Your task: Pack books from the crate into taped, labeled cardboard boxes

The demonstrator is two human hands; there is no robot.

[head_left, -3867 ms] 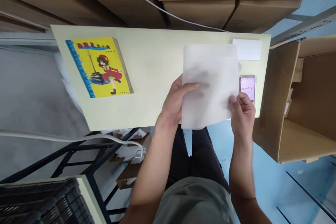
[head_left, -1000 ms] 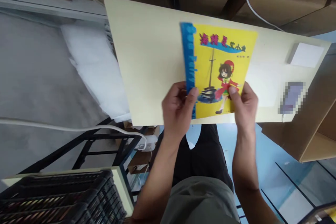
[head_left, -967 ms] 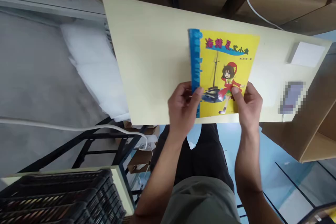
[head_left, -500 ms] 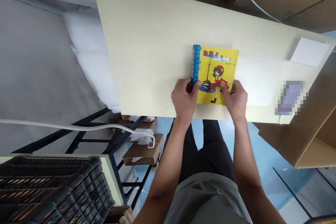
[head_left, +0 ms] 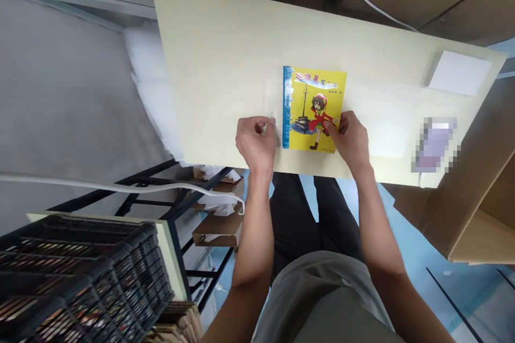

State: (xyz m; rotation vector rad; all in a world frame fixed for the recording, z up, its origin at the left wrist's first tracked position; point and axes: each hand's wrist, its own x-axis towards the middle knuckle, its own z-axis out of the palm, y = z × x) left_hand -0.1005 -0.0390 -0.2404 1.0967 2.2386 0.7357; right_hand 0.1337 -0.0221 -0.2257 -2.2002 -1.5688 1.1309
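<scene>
Left hand [head_left: 257, 142] had come off the spine of the yellow book [head_left: 316, 110] since the earlier frame. Book lay face up between both hands' fingers, above the table [head_left: 213, 64]; contact unclear. Right hand [head_left: 352, 136] grasped its lower right edge, thumb on cover. Left thumb and fingertip pinched together just beside the spine; could not tell on what. Beyond the right fingers: white block [head_left: 459, 73], blurred phone [head_left: 436, 144], then open carton [head_left: 462, 209]. Bodyward of the left fingers: small cartons [head_left: 217, 225] with white wrapping; farther left, slatted black crate [head_left: 92, 273], packed, contents unclear.
</scene>
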